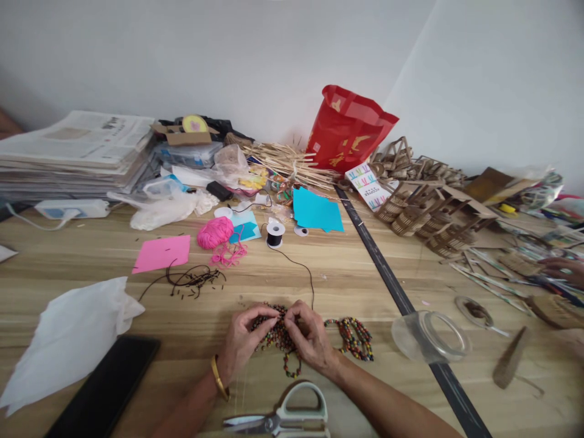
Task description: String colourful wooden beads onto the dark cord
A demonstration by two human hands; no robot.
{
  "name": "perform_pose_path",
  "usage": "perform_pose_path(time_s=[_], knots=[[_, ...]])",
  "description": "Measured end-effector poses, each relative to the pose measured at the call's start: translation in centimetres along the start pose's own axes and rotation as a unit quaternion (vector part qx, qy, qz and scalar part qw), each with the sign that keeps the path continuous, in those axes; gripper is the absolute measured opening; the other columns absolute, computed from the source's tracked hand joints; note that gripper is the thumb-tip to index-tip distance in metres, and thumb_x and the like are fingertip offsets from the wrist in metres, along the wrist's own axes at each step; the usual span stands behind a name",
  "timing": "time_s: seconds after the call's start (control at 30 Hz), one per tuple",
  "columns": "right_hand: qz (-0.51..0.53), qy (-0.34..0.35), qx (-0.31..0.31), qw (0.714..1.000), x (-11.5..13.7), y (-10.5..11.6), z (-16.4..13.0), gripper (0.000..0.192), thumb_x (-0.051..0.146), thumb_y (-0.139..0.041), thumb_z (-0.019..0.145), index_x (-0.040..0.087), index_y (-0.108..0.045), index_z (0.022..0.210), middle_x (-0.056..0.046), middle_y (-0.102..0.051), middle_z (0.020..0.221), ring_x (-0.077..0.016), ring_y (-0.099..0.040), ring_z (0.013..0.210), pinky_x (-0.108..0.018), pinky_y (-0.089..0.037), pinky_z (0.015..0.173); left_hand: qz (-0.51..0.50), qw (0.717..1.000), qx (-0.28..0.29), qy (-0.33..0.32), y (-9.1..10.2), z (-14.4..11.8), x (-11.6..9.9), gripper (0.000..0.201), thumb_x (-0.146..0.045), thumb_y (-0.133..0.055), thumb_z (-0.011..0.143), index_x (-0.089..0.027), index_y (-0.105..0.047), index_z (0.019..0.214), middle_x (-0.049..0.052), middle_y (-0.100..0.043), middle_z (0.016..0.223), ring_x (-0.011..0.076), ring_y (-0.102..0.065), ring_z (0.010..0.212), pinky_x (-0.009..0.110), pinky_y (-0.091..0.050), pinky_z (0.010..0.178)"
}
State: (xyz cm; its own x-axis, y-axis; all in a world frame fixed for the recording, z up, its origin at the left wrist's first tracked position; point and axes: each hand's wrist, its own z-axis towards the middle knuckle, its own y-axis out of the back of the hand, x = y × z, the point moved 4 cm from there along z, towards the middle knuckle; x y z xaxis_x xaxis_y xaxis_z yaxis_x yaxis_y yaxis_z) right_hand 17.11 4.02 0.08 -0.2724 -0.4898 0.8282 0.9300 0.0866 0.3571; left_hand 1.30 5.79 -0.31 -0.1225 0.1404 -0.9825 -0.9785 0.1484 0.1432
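Note:
My left hand (246, 334), with a gold bangle (219, 378) at the wrist, is closed in a pinch over a pile of small multicoloured beads (276, 338). What its fingertips hold is too small to make out. Close beside it my right hand (311, 336) pinches a thin black cord (311, 280), which runs down from a spool (274, 235). Below the right hand hangs a short beaded strand (292, 368). Finished-looking bead loops (358, 339) lie to its right. Scissors (292, 417) with pale handles rest nearest me.
A clear plastic tub (429, 337) stands right, beside a black strip (387, 274). Left lie a phone-like black slab (107, 383), white sheet (79, 331), pink paper (163, 253), cord scraps (194, 280) and pink yarn (214, 232). Woven baskets (415, 216) and another person's hand (563, 269) are right.

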Motion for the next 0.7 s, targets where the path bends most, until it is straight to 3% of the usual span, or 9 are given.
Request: perform_pose_path(time_s=[0.7], knots=[[0.005,0.005,0.023,1.000,0.31,-0.06,0.10,0.009,0.017,-0.047,0.091,0.019,-0.053,0.085,-0.001,-0.051,0.075,-0.0137,-0.049,0.069,-0.024,-0.040,0.063,-0.020,0.999,0.020,0.021,-0.31,-0.05,0.16,0.013,-0.024,-0.066,0.071,-0.017,-0.076,0.076,0.005,-0.075,0.076,0.0198,-0.066,0.073,0.028,-0.051,0.072]])
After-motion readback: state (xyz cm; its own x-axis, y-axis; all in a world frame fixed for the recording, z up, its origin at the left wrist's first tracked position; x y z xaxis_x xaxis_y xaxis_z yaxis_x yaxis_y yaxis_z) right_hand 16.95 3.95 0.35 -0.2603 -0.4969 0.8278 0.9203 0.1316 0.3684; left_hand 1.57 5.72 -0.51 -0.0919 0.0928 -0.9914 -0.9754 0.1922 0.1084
